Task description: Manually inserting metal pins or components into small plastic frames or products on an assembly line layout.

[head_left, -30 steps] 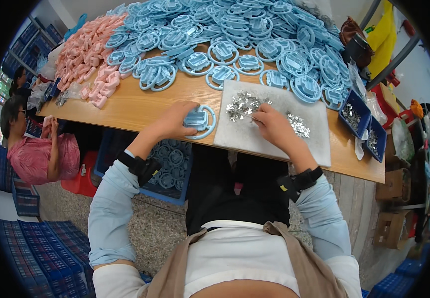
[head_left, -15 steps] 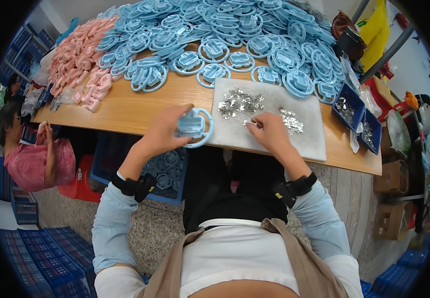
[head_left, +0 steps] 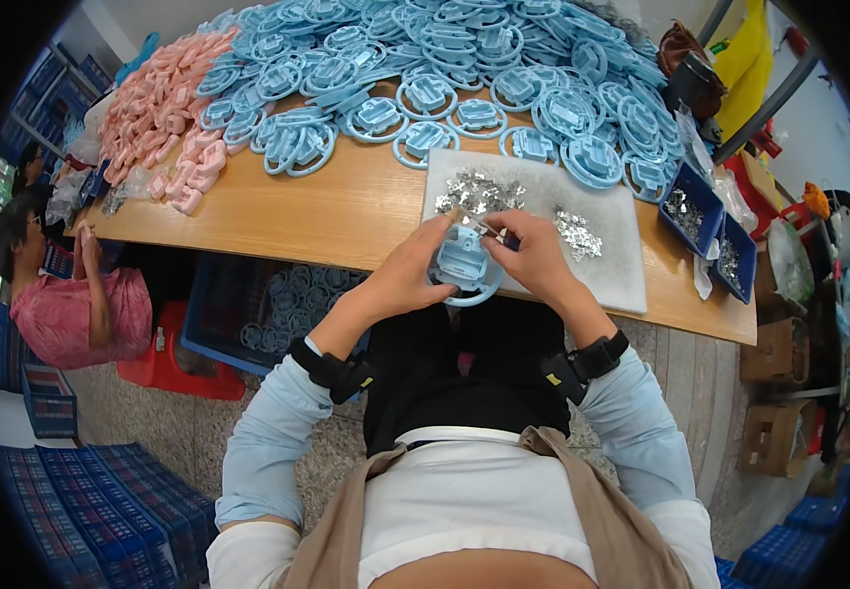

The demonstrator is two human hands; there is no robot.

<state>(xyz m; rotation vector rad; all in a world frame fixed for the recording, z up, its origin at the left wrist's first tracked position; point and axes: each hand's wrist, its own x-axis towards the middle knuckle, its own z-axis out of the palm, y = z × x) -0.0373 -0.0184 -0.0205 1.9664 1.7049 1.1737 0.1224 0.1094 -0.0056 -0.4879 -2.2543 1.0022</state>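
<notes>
My left hand (head_left: 400,278) grips a light blue plastic part (head_left: 462,253), a ring with a raised boxy middle, at its left side. The part is held above the near edge of a whitish board (head_left: 616,280). At its upper right rim, my right hand (head_left: 535,257) pinches a small metal piece (head_left: 488,229), thin and shiny; its exact shape is too small to tell. Just beyond both hands, a heap of small silvery metal pieces (head_left: 479,191) lies on the board. A second, smaller heap of metal pieces (head_left: 577,234) lies to the right of my right hand.
Blue plastic parts (head_left: 425,93) are piled across the back of the wooden table (head_left: 337,221), with pink parts (head_left: 165,98) at left. Two blue bins (head_left: 692,208) of metal pieces stand at right. Below the table sits a blue crate (head_left: 211,314). A co-worker (head_left: 81,304) sits at left.
My left hand has carried the blue part rightward to my right hand. The right hand has lifted slightly from the board and now meets the part's rim with the metal piece.
</notes>
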